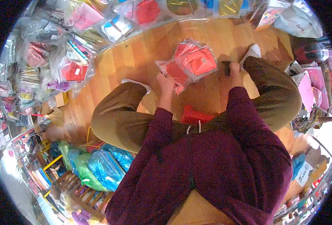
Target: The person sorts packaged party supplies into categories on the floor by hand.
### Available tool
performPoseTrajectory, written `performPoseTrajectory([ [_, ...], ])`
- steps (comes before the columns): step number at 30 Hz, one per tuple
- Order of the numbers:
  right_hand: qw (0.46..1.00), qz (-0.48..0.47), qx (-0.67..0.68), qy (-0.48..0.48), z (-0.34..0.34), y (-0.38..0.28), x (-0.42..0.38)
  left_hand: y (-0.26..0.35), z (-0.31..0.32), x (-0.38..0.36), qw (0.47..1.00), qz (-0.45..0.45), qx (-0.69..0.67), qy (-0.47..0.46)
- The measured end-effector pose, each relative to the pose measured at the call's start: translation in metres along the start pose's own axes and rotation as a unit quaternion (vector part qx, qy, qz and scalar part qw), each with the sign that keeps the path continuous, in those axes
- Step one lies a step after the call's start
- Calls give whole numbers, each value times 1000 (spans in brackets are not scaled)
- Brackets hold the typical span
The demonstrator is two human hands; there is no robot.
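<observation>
My left hand (166,81) is closed on the edge of a red packet (176,73) in clear plastic, low over the wooden floor. Touching it on the right is another clear-wrapped red packet (202,62) with a small pale label. Further red packets (184,48) lie partly under these. To their right, my right hand (235,69) is closed around a small dark object (226,68), too blurred to name. A bright red item (196,114) rests between my legs, partly hidden by my clothes.
I sit on the wooden floor (136,48), legs folded outward. Plastic-wrapped goods surround me, including a red package (74,71) at left and pink packages (316,80) at right. Blue plastic bags (104,168) and a wooden rack (79,191) stand behind left, a cardboard box (314,168) behind right.
</observation>
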State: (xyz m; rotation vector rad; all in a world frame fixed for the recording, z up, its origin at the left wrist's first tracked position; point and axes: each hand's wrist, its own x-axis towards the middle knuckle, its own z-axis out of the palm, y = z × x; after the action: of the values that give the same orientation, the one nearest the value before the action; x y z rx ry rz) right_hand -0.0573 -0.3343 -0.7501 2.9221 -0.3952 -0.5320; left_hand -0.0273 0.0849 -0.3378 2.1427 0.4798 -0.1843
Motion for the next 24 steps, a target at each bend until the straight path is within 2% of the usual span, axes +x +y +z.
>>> performPoseTrajectory([
  [1,1000,-2,-2,1,-21,-4,-8,-16,6,7,1000,-2,-2,2],
  [2,989,36,138,-27,-47,-28,-38,-43,18,22,997,65,4,41],
  [3,957,74,275,-54,-74,-40,-53,-59,25,29,988,132,11,80],
  [4,904,111,406,-80,-99,-42,-76,-50,22,24,988,131,8,81],
  [6,738,177,639,-128,-158,-67,-115,-24,12,9,998,29,-11,46],
  [7,629,203,736,-147,-194,-86,-122,-24,11,8,998,29,-13,46],
  [9,372,239,879,-176,-257,-98,-140,-24,11,9,998,48,-4,45],
  [10,373,238,879,-176,-253,-99,-138,-25,11,9,998,49,-6,46],
  [12,500,151,846,-109,-226,-105,-126,-26,12,11,994,98,-32,46],
  [13,500,151,846,-108,-196,-105,-111,-28,13,12,993,99,-33,47],
  [15,600,229,766,-37,-141,-101,-83,-31,14,14,995,81,19,49],
  [16,599,230,766,-34,-145,-100,-85,-25,11,10,995,83,18,47],
  [18,719,233,652,50,-175,-99,-94,-10,4,1,996,82,16,40],
  [19,720,235,651,52,-198,-101,-104,-14,7,4,996,83,14,38],
  [21,673,221,703,68,-244,-107,-125,-26,14,14,998,54,7,17],
  [22,674,220,702,69,-244,-105,-127,-12,8,5,998,54,5,18],
  [24,617,178,763,77,-240,-101,-129,27,-13,-18,1000,-5,3,-26],
])
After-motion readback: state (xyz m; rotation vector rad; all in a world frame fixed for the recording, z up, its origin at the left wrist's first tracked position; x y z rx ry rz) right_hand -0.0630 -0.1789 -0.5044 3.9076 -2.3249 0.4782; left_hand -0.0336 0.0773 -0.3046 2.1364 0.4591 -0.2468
